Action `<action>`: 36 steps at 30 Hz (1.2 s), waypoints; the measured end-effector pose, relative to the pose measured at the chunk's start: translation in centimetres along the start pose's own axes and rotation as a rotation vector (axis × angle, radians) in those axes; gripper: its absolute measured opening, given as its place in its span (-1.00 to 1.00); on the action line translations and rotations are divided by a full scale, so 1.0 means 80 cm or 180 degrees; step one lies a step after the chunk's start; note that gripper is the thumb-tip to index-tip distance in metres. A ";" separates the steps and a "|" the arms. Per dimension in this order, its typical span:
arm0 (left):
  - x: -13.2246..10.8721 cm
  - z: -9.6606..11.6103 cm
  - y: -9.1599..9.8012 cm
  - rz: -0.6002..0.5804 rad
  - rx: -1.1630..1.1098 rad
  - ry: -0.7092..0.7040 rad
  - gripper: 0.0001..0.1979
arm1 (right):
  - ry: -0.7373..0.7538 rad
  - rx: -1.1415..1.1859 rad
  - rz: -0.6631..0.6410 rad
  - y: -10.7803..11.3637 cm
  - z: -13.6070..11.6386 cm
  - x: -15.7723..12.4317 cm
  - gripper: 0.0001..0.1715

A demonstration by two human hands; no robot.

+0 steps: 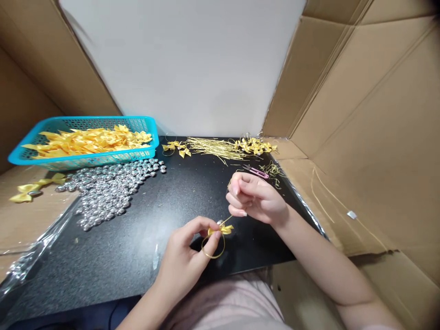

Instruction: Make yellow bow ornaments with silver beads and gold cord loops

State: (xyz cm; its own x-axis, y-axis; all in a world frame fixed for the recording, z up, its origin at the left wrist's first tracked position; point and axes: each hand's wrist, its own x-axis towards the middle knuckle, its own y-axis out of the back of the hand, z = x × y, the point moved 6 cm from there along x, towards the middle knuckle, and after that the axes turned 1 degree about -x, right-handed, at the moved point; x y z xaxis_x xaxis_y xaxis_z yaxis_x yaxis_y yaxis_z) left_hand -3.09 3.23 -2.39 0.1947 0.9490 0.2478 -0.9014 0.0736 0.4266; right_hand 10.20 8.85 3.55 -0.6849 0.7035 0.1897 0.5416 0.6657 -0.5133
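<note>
Low over the front of the black table, my left hand (187,250) pinches a yellow ribbon bow (227,229) between thumb and forefinger. A silver bead (220,222) shows at the bow's upper edge, partly covered by the fingertips. From the pinch hangs a round loop of thin gold cord (224,251). My right hand (257,197), above and to the right, is closed with curled fingers. A taut stretch of the same cord runs up from the bow into those fingers, and its end is hidden there.
At the left, a blue basket (80,160) full of yellow bows stands behind many loose silver beads (106,192). Gold cord lengths (213,147), finished-looking bow clusters (256,145), pink thread snips (256,172) and cord scraps (273,169) lie at the back. Cardboard walls (371,114) flank the table.
</note>
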 end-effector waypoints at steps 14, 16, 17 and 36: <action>0.007 -0.006 -0.001 -0.0059 -0.0011 -0.0068 -0.94 | 0.0029 -0.0547 0.1145 0.042 0.012 0.039 -0.80; 0.008 -0.011 -0.002 -0.0072 -0.0075 0.0035 -0.92 | 0.0078 -0.0566 0.1155 0.040 0.012 0.041 -0.79; 0.008 -0.014 -0.002 -0.0094 -0.0121 0.0099 -0.92 | 0.0102 -0.0575 0.1158 0.039 0.011 0.042 -0.78; 0.011 -0.037 -0.021 -0.0501 -0.0432 0.0719 -0.78 | 0.0567 -0.1759 0.0574 -0.028 0.009 0.028 -0.75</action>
State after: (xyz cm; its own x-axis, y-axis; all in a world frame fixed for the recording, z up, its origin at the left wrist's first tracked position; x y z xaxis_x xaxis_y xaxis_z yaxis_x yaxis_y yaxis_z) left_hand -2.57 4.89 -5.46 0.2590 0.9657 -0.0182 -0.9133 0.2510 0.3207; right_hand 7.09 8.75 4.52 -0.4925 0.8163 0.3017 0.8471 0.5292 -0.0488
